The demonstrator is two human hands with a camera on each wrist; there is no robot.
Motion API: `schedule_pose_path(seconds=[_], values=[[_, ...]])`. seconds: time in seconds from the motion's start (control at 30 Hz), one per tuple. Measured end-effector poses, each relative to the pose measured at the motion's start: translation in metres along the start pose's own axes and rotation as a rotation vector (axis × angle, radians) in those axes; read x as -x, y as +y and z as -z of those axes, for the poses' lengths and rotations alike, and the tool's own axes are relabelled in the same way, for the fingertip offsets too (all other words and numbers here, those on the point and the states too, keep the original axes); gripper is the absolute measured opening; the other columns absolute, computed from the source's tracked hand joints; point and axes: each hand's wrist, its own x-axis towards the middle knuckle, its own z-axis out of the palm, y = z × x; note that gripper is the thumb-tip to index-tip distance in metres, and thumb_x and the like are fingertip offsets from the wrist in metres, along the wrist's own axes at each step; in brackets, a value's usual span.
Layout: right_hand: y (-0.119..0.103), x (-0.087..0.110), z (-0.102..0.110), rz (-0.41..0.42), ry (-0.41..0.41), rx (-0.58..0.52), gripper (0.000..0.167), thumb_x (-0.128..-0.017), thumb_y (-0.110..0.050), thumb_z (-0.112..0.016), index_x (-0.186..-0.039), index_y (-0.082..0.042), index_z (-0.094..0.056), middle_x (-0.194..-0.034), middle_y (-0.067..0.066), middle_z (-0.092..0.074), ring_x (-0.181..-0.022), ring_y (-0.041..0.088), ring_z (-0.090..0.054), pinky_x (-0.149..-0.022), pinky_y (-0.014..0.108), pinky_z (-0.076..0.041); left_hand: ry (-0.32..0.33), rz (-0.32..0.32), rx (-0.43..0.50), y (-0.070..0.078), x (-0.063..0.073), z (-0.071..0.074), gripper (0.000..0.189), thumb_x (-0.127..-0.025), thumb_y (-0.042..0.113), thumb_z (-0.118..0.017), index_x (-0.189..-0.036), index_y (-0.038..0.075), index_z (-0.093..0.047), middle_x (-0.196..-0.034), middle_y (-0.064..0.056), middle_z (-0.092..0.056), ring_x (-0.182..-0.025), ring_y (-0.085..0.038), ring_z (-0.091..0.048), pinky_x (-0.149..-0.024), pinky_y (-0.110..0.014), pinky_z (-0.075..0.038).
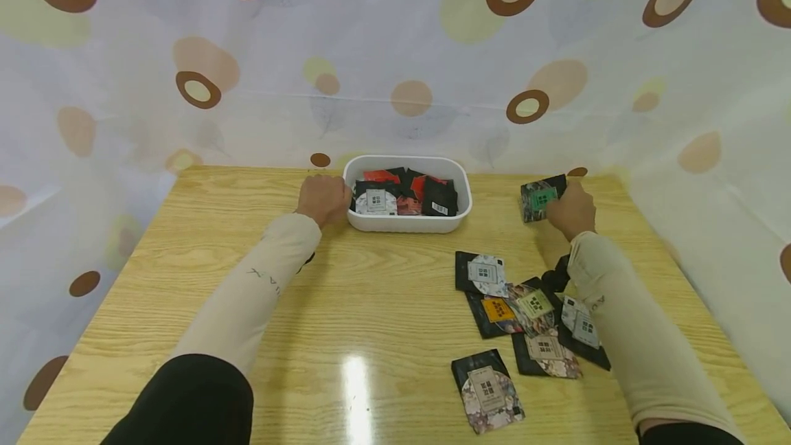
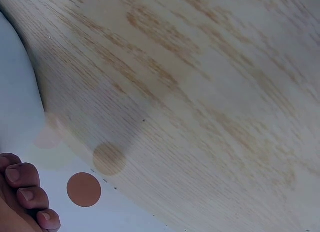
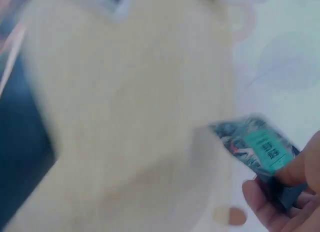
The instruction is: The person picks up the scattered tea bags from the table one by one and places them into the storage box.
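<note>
At the back of the table stands a white plastic tray [image 1: 408, 224] with several black, white and red sachets [image 1: 377, 198] inside. My left hand [image 1: 324, 199] is at its left end, fingers curled and thumb side against the rim; the thumb is hidden. In the left wrist view the curled fingers [image 2: 32, 194] show right by the white tray wall [image 2: 17, 86]. Farther right, my right hand [image 1: 571, 210] pinches a dark sachet with a green label [image 1: 535, 199] between thumb and fingers. The right wrist view shows this sachet [image 3: 260, 147] tilted above the table's far edge.
Several patterned sachets [image 1: 488, 275] lie overlapping on the right of the wooden table [image 1: 247, 335], partly beneath my right forearm. A single sachet [image 1: 488, 390] lies nearer the front. A sheet with brown circles [image 1: 411, 98] hangs behind the table.
</note>
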Motion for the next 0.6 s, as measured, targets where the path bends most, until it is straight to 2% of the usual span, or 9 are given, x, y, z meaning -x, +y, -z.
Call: schedule_pose_path(seconds=[0.1,0.17,0.3,0.37,0.47,0.6], values=[[-0.022,-0.002,0.000,-0.003,0.027,-0.098,0.050,-0.096,-0.004,-0.037,-0.143,0.013,-0.035,-0.093,0.028,-0.059,-0.050,0.012,-0.047,-0.048,0.030,-0.041,-0.002,0.007,-0.001,-0.002,-0.002,-0.003,0.044,-0.100,0.024,-0.028,-0.068,0.008,-0.053,-0.064,-0.008,-0.057,-0.066,-0.027,-0.061,-0.069,-0.043,-0.055],[-0.039,-0.003,-0.003,-0.005,0.018,-0.198,0.047,-0.100,-0.007,-0.039,-0.143,0.010,-0.036,-0.114,0.030,-0.058,-0.058,0.009,-0.056,-0.054,0.026,-0.048,0.000,0.008,-0.003,-0.003,-0.003,-0.003,0.043,-0.100,0.024,-0.028,-0.067,0.009,-0.051,-0.064,-0.008,-0.056,-0.067,-0.027,-0.061,-0.070,-0.044,-0.055],[-0.072,-0.006,-0.014,-0.003,-0.051,-0.398,0.044,-0.103,-0.010,-0.042,-0.143,0.008,-0.037,-0.121,0.023,-0.054,-0.073,0.007,-0.061,-0.063,0.017,-0.054,-0.006,0.012,-0.003,-0.004,-0.002,-0.002,0.043,-0.101,0.025,-0.027,-0.067,0.009,-0.050,-0.064,-0.008,-0.055,-0.067,-0.028,-0.061,-0.069,-0.045,-0.055],[-0.086,-0.007,-0.021,-0.001,-0.103,-0.453,0.045,-0.103,-0.010,-0.042,-0.144,0.008,-0.036,-0.125,0.022,-0.052,-0.082,0.010,-0.061,-0.065,0.016,-0.054,-0.014,0.013,-0.007,-0.004,0.000,-0.001,0.044,-0.101,0.025,-0.027,-0.069,0.009,-0.051,-0.066,-0.009,-0.057,-0.069,-0.029,-0.062,-0.070,-0.045,-0.055],[-0.106,-0.008,-0.033,0.009,-0.185,-0.479,0.048,-0.104,-0.009,-0.042,-0.148,0.008,-0.033,-0.133,0.026,-0.050,-0.089,0.013,-0.060,-0.070,0.018,-0.056,-0.018,0.013,-0.012,-0.005,0.000,-0.002,0.044,-0.101,0.025,-0.027,-0.074,0.006,-0.055,-0.070,-0.011,-0.061,-0.073,-0.031,-0.065,-0.073,-0.046,-0.056],[-0.126,-0.008,-0.050,0.016,-0.283,-0.468,0.052,-0.103,-0.006,-0.042,-0.151,0.008,-0.029,-0.141,0.030,-0.047,-0.099,0.024,-0.063,-0.091,0.034,-0.058,-0.008,0.004,-0.009,-0.004,0.000,-0.003,0.043,-0.101,0.025,-0.028,-0.077,0.005,-0.059,-0.074,-0.012,-0.064,-0.077,-0.032,-0.067,-0.075,-0.046,-0.056]])
